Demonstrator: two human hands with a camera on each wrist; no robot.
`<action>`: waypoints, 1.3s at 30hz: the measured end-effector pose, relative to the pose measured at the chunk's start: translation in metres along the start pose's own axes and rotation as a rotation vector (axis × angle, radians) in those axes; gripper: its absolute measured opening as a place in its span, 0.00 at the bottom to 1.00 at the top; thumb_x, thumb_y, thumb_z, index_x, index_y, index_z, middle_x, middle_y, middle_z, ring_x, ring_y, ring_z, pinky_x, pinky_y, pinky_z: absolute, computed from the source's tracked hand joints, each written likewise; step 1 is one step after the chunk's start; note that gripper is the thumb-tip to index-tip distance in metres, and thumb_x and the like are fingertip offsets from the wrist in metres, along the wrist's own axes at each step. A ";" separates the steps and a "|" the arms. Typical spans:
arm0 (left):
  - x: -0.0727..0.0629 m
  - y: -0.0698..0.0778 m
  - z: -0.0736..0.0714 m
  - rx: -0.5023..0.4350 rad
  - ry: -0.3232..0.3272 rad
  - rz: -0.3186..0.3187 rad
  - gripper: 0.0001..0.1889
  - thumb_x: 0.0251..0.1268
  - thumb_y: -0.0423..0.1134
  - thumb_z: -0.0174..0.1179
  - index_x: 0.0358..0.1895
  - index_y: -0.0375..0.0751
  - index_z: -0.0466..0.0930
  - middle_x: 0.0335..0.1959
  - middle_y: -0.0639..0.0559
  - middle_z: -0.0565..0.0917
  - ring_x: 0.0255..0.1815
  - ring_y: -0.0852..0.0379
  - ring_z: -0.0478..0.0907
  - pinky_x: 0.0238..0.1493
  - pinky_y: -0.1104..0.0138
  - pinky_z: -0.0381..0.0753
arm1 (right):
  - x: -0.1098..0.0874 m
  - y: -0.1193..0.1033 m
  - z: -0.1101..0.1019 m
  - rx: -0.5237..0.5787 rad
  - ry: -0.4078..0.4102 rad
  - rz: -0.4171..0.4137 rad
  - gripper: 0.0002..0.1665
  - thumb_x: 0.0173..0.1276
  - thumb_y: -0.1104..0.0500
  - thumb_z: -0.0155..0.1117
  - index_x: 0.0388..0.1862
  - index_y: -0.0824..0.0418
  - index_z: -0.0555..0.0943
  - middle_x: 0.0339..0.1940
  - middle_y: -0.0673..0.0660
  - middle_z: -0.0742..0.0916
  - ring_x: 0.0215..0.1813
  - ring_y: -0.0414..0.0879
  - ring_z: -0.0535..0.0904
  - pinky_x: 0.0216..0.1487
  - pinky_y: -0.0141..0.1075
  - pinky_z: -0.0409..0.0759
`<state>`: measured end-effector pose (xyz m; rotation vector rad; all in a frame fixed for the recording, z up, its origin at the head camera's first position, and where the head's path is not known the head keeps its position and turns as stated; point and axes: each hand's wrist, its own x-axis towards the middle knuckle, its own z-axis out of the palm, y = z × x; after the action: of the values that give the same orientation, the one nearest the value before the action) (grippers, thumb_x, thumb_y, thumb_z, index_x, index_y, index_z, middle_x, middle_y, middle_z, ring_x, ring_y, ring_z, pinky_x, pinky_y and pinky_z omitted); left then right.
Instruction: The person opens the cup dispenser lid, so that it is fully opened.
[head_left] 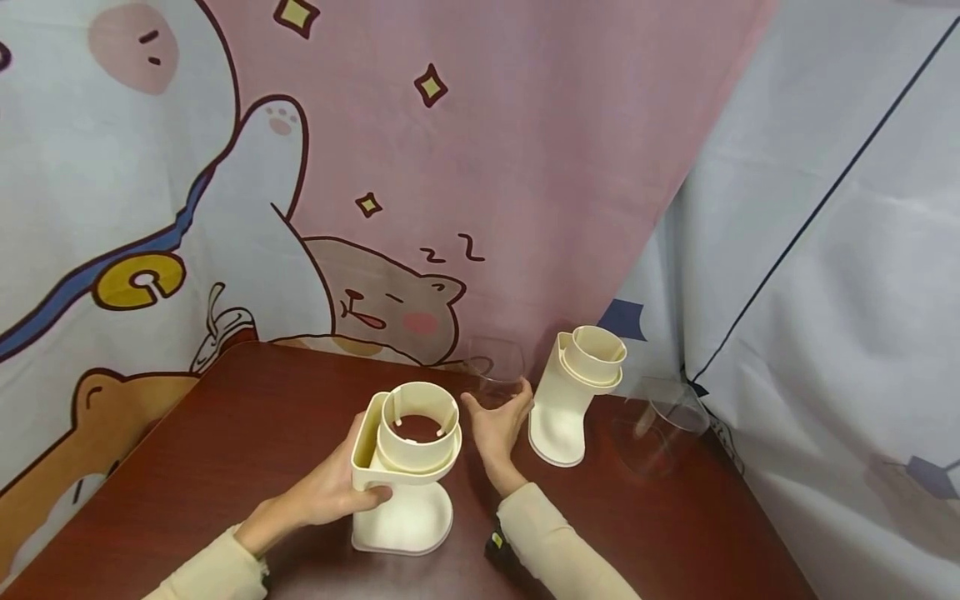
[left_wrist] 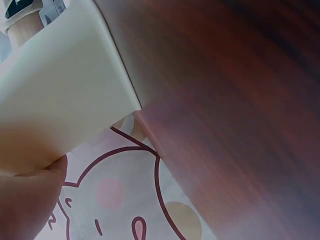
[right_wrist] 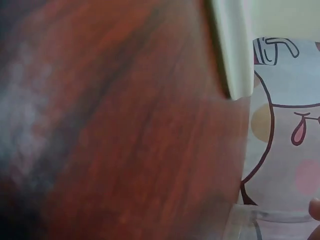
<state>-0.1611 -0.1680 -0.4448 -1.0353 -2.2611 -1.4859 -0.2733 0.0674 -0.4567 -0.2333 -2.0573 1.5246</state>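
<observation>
My left hand (head_left: pixel 330 487) grips a cream plastic stand (head_left: pixel 405 521) by its side, with the thumb across the front. The stand has a round base and an open ring on top, and looks upright. In the left wrist view, a fingertip (left_wrist: pixel 37 200) presses against its smooth wall (left_wrist: pixel 60 95). Toward the back of the table, my right hand (head_left: pixel 498 429) holds a clear cup (head_left: pixel 497 362), thumb and fingers spread round its lower part. The right wrist view catches only the cup's edge (right_wrist: pixel 280 217) and a fingertip (right_wrist: pixel 315 209).
A second cream stand (head_left: pixel 562 400) stands upright just right of my right hand. Farther right, another clear cup (head_left: pixel 667 425) is on the dark brown wooden table (head_left: pixel 247 433). A cartoon-printed curtain (head_left: pixel 525 167) hangs behind the table.
</observation>
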 end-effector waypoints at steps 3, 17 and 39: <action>0.000 -0.002 0.001 -0.009 0.006 0.004 0.57 0.46 0.35 0.73 0.78 0.44 0.43 0.69 0.48 0.63 0.63 0.62 0.69 0.65 0.74 0.64 | 0.001 0.003 -0.001 -0.041 -0.015 -0.012 0.64 0.43 0.55 0.87 0.72 0.63 0.56 0.66 0.68 0.66 0.70 0.65 0.64 0.68 0.58 0.67; -0.025 0.051 0.005 -0.220 0.211 -0.156 0.45 0.67 0.34 0.58 0.81 0.50 0.39 0.80 0.50 0.52 0.77 0.66 0.54 0.69 0.82 0.53 | -0.030 -0.052 -0.053 0.403 -0.455 -0.357 0.22 0.79 0.61 0.50 0.67 0.69 0.65 0.68 0.65 0.72 0.74 0.58 0.65 0.75 0.40 0.63; 0.015 0.097 0.028 -0.345 0.393 -0.469 0.30 0.80 0.47 0.37 0.80 0.51 0.42 0.81 0.47 0.47 0.80 0.47 0.42 0.76 0.61 0.44 | -0.066 -0.085 -0.059 0.486 -0.895 -0.075 0.41 0.83 0.40 0.19 0.78 0.69 0.54 0.76 0.68 0.64 0.78 0.56 0.57 0.79 0.42 0.54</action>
<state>-0.1019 -0.1146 -0.3808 -0.2312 -2.0836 -2.1007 -0.1717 0.0576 -0.3888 0.8426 -2.1353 2.2688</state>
